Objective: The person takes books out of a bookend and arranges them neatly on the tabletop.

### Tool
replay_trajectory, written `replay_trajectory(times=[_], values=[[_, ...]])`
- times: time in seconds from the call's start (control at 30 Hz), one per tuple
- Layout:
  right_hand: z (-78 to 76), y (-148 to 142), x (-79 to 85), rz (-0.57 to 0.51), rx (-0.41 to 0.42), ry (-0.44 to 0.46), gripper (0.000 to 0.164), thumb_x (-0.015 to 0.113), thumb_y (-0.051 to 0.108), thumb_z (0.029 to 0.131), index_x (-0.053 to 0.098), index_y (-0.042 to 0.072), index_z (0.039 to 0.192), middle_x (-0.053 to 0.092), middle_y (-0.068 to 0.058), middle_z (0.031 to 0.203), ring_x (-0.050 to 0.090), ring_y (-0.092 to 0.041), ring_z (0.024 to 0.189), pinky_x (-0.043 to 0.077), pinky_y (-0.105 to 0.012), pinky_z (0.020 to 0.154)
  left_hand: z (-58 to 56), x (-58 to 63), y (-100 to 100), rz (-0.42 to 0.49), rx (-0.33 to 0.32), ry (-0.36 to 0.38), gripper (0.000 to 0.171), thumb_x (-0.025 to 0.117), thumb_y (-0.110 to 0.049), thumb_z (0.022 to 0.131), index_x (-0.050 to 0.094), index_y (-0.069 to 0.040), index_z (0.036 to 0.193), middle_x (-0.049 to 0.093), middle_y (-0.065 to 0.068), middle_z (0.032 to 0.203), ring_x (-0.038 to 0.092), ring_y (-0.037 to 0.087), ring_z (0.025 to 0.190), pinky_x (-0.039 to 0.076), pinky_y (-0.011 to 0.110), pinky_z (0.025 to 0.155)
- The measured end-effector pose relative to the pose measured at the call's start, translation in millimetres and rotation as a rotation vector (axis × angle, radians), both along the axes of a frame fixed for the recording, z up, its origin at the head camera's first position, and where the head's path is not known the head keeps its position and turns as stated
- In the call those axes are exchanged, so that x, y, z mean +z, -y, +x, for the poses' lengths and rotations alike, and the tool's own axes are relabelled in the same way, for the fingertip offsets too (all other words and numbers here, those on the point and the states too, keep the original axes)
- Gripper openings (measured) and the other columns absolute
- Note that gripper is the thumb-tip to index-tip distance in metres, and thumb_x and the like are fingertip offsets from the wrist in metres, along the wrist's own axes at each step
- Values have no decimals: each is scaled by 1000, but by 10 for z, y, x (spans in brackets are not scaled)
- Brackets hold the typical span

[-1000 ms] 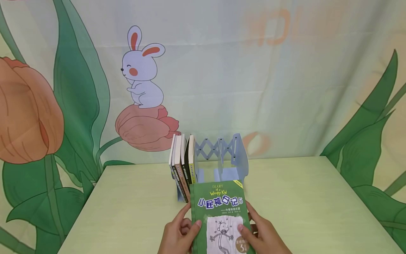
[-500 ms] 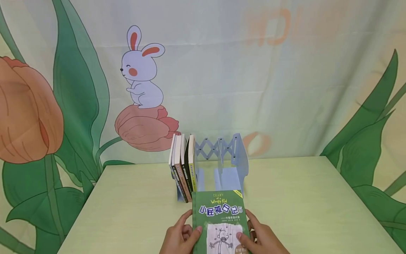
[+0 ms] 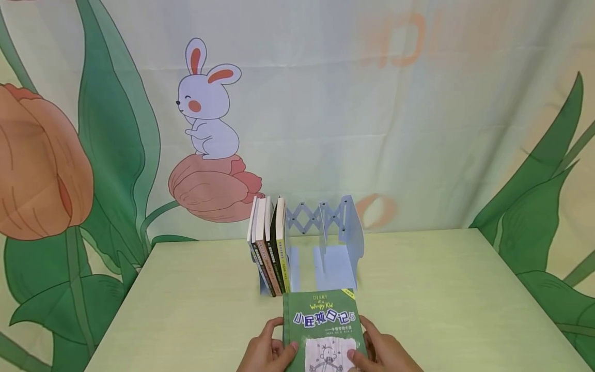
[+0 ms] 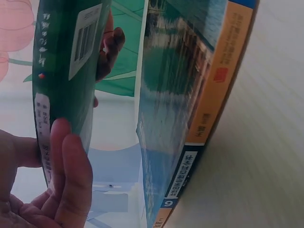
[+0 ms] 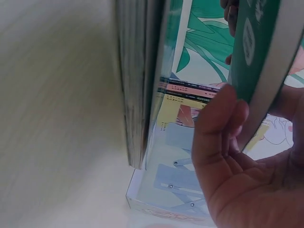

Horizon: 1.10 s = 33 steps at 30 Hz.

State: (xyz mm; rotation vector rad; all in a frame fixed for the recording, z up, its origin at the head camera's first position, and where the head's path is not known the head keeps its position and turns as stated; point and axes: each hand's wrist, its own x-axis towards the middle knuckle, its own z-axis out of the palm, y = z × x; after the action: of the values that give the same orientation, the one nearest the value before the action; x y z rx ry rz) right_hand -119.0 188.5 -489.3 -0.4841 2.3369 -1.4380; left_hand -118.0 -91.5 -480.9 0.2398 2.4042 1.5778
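Note:
Both hands hold a green paperback book, "Diary of a Wimpy Kid" (image 3: 321, 323), front cover up, at the bottom middle of the head view. My left hand (image 3: 267, 351) grips its spine side, thumb on the cover and fingers curled underneath. My right hand (image 3: 388, 351) grips the opposite long edge the same way. In the left wrist view, the back of the green book (image 4: 64, 57) shows a barcode. Below it, apart, a thick book with an orange spine (image 4: 213, 85) lies flat on the table. The right wrist view shows that lower book's page edges (image 5: 137, 85).
A light blue expanding book rack (image 3: 355, 243) stands behind the held book. Several books (image 3: 271, 248) stand upright in its left section, leaning slightly. The pale green table (image 3: 441, 299) stretches to a curtain (image 3: 455, 129) printed with a rabbit and tulips.
The green book has moved down and toward the body, both hands along with it, so more of the rack's base shows. The grip stays the same, and the rack and its books have not moved.

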Motion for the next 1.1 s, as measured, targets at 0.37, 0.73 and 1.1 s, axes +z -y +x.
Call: replay_trajectory(times=[0.37, 0.73, 1.1], values=[[-12, -29, -100, 16, 31, 31, 69, 59, 35, 97, 28, 0, 148, 65, 2, 82, 64, -6, 68, 51, -23, 60, -34, -103, 33, -24, -78, 43, 62, 64, -27, 92, 36, 10, 134, 69, 5, 67, 58, 8, 54, 45, 24, 53], [-14, -36, -192, 45, 57, 18, 67, 61, 31, 96, 31, -4, 145, 64, 2, 79, 60, -4, 65, 48, -22, 61, -44, -195, 61, -89, -109, 40, 57, 64, -26, 92, 38, 11, 128, 68, 5, 66, 59, 9, 56, 48, 28, 58], [-27, -59, -249, 113, 74, -9, 69, 65, 30, 94, 32, -7, 142, 68, 0, 81, 60, -1, 66, 48, -24, 63, -78, -270, 72, -130, -133, 93, 51, 64, -23, 93, 40, 9, 123, 68, 7, 70, 62, 12, 60, 50, 31, 60]])
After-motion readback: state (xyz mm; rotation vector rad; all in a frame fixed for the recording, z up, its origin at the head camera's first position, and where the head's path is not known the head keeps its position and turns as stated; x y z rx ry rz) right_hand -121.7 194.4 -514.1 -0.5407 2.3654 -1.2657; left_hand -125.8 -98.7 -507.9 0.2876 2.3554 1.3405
